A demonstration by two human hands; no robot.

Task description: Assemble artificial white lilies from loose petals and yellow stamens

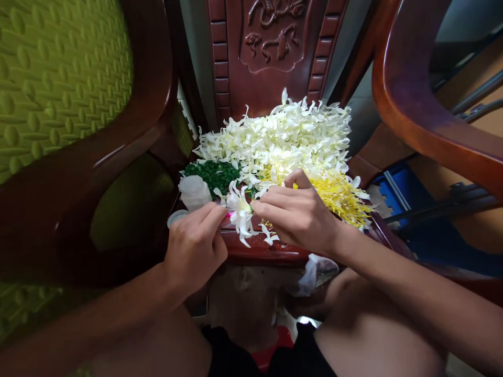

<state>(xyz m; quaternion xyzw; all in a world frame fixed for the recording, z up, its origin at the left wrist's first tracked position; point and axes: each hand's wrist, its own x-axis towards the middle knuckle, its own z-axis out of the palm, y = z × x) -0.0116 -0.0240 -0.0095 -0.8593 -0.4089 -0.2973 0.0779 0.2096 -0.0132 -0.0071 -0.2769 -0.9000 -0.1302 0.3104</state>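
Between my hands is a white artificial flower [241,213] with long curled petals, its face turned left. My left hand [196,243] is closed, with a bit of thin pink stem [228,214] showing between its fingers and the petals. The fingertips of my right hand [301,214] pinch the flower's green base. Behind them on the chair seat [271,251] lie a wide heap of white petal pieces [291,136], a pile of yellow stamens [341,196] and a pile of small green pieces [214,175]. One loose white petal piece [269,234] rests near the seat's front edge.
A white, translucent cup-like piece [194,192] and a round lid [176,217] stand at the seat's left. Curved wooden armrests [404,104] flank the seat, below a carved backrest [275,36]. Clear plastic [316,272] hangs under the front edge.
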